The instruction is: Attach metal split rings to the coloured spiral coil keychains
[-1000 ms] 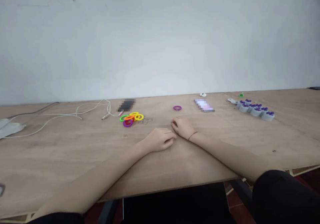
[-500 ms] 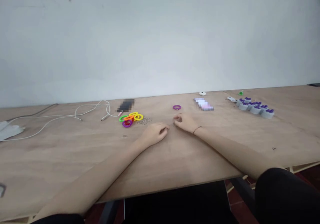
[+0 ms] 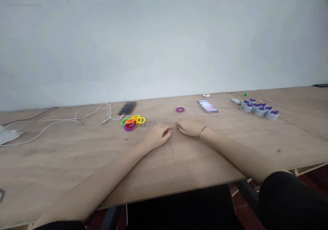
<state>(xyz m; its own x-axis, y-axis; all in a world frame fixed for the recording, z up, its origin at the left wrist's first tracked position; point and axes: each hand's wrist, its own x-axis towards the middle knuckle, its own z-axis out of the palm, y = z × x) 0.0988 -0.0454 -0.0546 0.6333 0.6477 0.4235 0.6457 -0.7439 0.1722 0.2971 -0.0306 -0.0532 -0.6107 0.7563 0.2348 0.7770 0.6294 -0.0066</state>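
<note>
My left hand point(image 3: 158, 135) rests on the table with thumb and fingers drawn together; anything between the fingertips is too small to make out. A short gap away, my right hand point(image 3: 189, 127) pinches a small metal split ring point(image 3: 177, 130) that shows at its fingertips. Beyond the right hand lies a purple coil bracelet point(image 3: 180, 110). Several loose metal split rings point(image 3: 147, 123) are just past my left hand, beside a pile of coil bracelets point(image 3: 130, 121) in yellow, orange, green, red and purple.
White cables point(image 3: 77, 115) run across the left side of the wooden table point(image 3: 153, 175). A dark device point(image 3: 128, 108) and a phone point(image 3: 207, 106) lie near the wall. On the right stand several pale cups with purple tops point(image 3: 260, 111), near a white object point(image 3: 236, 101) and a green item point(image 3: 245, 94).
The right fingers have curled inward and down, and the split ring shows more clearly at their tips. The left hand is nearly unmoved. The whole view has shifted slightly.
</note>
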